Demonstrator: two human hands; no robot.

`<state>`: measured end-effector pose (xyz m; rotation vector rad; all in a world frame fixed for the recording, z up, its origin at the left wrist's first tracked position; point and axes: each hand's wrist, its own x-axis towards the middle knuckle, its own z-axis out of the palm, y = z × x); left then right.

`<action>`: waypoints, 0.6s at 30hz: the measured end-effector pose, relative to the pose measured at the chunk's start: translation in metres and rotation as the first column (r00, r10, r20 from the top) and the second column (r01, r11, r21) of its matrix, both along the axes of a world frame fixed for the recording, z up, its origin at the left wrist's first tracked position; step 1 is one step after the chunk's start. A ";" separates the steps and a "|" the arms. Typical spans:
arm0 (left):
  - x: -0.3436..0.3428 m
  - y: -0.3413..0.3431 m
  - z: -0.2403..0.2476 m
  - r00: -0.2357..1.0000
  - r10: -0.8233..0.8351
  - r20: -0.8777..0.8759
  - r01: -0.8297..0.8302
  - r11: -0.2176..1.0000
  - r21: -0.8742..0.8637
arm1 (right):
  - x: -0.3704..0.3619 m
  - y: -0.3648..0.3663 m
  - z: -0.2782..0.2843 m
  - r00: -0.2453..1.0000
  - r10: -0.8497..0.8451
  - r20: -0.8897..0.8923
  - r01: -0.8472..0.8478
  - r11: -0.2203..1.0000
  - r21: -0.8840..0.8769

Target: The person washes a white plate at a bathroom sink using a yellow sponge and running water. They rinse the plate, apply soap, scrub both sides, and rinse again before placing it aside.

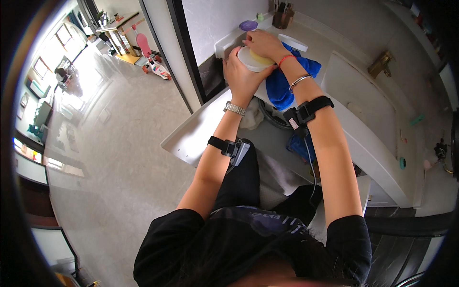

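Note:
My left hand (242, 80) is wrapped round the side of a round white tub (249, 63), tilted over the counter. Something pale yellow (261, 58) shows at the tub's top, partly under my right hand; I cannot make out whether it is a sponge or the contents. Curled over the tub's far rim is my right hand (264, 45), its fingertips mostly hidden. Beneath my right wrist a blue cloth (282, 91) hangs over the counter's edge. A white lid-like piece (292, 43) lies just beyond the cloth.
A purple dish (248, 25) and a brown holder with brushes (283, 19) stand at the back of the counter. On the right is a white basin (358, 91) with a brass tap (381, 64). An open white drawer or door (191, 129) juts out below my left arm.

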<state>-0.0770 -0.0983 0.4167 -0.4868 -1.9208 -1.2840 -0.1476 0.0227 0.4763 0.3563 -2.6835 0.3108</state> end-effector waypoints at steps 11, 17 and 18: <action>-0.001 0.001 0.000 1.000 0.021 -0.003 -0.022 0.999 -0.031 | -0.002 -0.001 -0.006 0.998 -0.048 -0.035 0.049 0.998 0.030; -0.005 0.002 -0.001 1.000 0.008 -0.012 -0.008 1.000 -0.007 | -0.007 0.000 -0.009 0.995 -0.095 -0.012 0.095 0.994 0.049; -0.006 0.003 0.000 1.000 -0.015 -0.013 0.015 1.000 0.010 | -0.008 0.000 -0.009 0.995 -0.099 -0.013 0.099 0.994 0.046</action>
